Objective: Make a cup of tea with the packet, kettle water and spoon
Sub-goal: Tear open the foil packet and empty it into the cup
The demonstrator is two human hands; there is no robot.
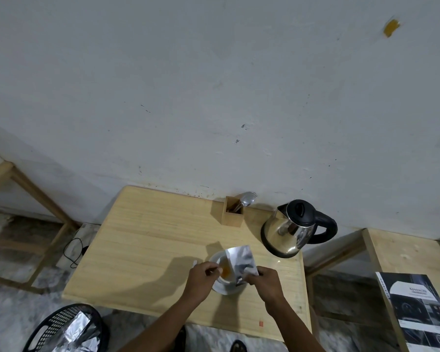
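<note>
- Both forearms come up from the bottom edge, so the work sits close in at the near side of the wooden table (pixel 148 240), easy reach.
- Left hand (pixel 201 276) is pinched shut on something thin over the cup (pixel 225 271), maybe a tea bag string or the spoon handle, too small to tell.
- Right hand (pixel 266 282) is clamped on the lower corner of the silver foil packet (pixel 240 261), held just over the cup, I guess so nothing spills on the table.
- Cup sits on a white saucer (pixel 224 289) with amber liquid already in it, so water looks poured.
- Electric kettle (pixel 294 228) is parked just right of the cup, handle outward.
- Wooden cutlery holder (pixel 233 212) stands back by the wall, out of the way.
</note>
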